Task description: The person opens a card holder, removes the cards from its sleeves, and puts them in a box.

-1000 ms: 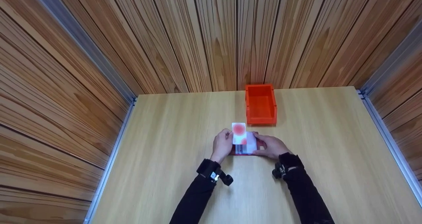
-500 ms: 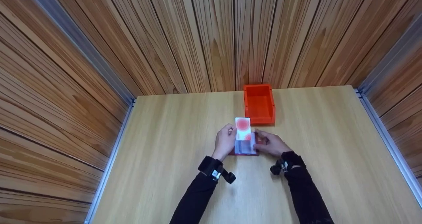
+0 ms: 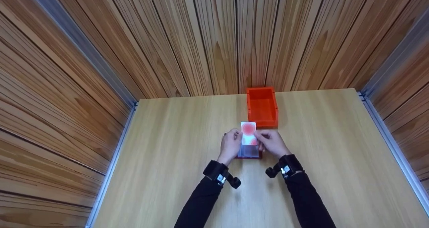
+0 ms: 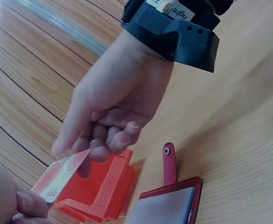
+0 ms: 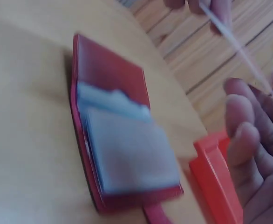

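Observation:
A white card (image 3: 248, 134) with a red round print is held up between both hands in the head view. My left hand (image 3: 230, 144) pinches its left edge. My right hand (image 3: 273, 143) pinches the opposite edge between thumb and fingers. Below the card, a dark red card holder (image 5: 111, 70) lies spread on the table, its clear plastic sleeves (image 5: 132, 154) showing; the right wrist view is blurred. Its strap (image 4: 169, 163) with a metal snap sticks out in the left wrist view, where the card (image 4: 64, 175) is tilted, apart from the holder.
An orange-red plastic bin (image 3: 262, 108) stands just beyond the hands, near the table's back edge. Wooden plank walls (image 3: 218, 37) enclose the light wood table (image 3: 174, 127) at the back and sides, with metal rails along the side edges.
My right hand has left the card holder's sleeves and taken the card's right edge. The card, in my left hand, has shifted slightly right.

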Action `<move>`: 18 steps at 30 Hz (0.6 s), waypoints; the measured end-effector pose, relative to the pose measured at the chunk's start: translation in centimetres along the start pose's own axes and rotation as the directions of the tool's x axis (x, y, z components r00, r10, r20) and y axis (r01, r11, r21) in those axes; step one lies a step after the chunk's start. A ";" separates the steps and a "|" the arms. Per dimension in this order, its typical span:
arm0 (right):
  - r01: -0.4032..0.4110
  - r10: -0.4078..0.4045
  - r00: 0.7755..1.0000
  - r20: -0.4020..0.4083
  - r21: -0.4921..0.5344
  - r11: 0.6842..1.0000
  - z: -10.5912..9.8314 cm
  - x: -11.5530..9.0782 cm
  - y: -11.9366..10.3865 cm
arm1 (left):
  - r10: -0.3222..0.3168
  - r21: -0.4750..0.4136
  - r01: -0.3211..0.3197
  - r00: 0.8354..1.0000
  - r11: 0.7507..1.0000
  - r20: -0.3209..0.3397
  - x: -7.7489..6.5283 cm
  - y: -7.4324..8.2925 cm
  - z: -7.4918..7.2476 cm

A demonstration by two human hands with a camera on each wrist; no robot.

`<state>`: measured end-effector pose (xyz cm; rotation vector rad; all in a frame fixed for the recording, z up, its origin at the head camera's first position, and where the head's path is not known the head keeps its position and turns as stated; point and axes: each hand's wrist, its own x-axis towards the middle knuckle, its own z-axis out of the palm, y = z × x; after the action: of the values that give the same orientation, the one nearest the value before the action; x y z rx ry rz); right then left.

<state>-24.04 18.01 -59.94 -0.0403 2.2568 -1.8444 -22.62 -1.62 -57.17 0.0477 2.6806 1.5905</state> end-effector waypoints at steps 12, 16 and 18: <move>0.012 -0.012 1.000 -0.024 0.002 1.000 1.0 0.0 0.1 | -0.017 0.065 0.018 1.000 0.998 -0.015 -0.1 -0.9 0.1; 0.035 -0.034 0.998 -0.052 0.012 0.999 0.9 0.1 0.0 | -0.003 0.190 0.011 0.999 0.982 -0.043 -0.2 -1.4 -0.1; 0.051 -0.051 0.996 -0.076 0.003 0.999 0.7 0.1 -0.1 | 0.018 0.270 0.001 0.998 0.963 -0.068 -0.2 -1.9 -0.1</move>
<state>-24.06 17.33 -60.00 -0.0278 2.3224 -1.9082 -22.42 -2.65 -58.75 0.0080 2.9355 1.2389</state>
